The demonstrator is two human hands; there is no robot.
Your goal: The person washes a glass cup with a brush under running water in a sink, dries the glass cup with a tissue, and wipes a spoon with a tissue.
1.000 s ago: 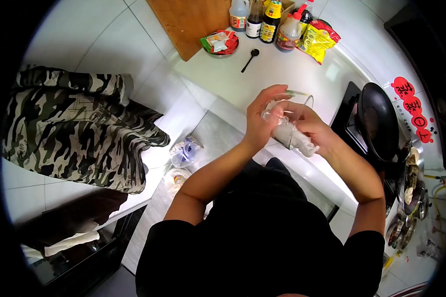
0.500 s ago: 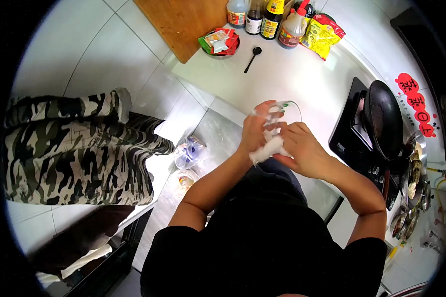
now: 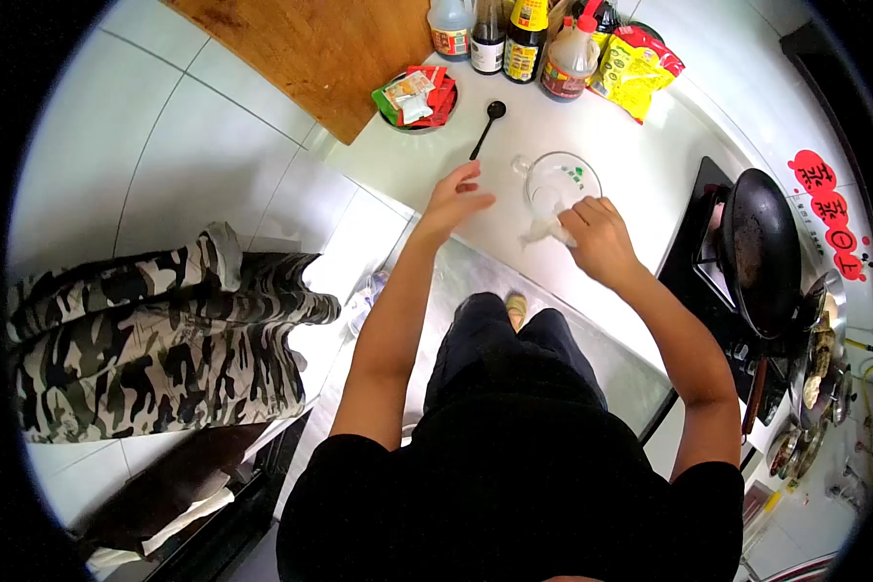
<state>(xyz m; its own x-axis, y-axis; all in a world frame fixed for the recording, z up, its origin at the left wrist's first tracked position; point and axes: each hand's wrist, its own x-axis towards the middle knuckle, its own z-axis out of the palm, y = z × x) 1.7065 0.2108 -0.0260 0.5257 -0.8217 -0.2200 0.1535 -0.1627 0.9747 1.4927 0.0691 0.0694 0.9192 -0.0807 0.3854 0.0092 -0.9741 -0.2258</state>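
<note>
A clear glass cup [image 3: 584,175] with a small handle and green print rests on the white counter. My right hand [image 3: 597,238] is closed on a crumpled white paper towel [image 3: 545,229], which hangs over the cup's near rim. Whether the fingers also touch the glass I cannot tell. Left of the cup, my left hand [image 3: 456,202] holds nothing, its fingers apart and slightly blurred. Just beyond that hand a black spoon [image 3: 495,114] lies on the counter.
Sauce bottles [image 3: 524,44] and a yellow bag [image 3: 638,73] line the back. A bowl of packets [image 3: 417,97] stands near the wooden board [image 3: 310,58]. To the right, a black wok [image 3: 761,252] tilts on the cooktop [image 3: 694,233]. Camouflage fabric [image 3: 155,339] is at left.
The glass cup went from my hands down onto the counter. My left hand let go and moved left. My right hand moved slightly forward, still gripping the paper towel.
</note>
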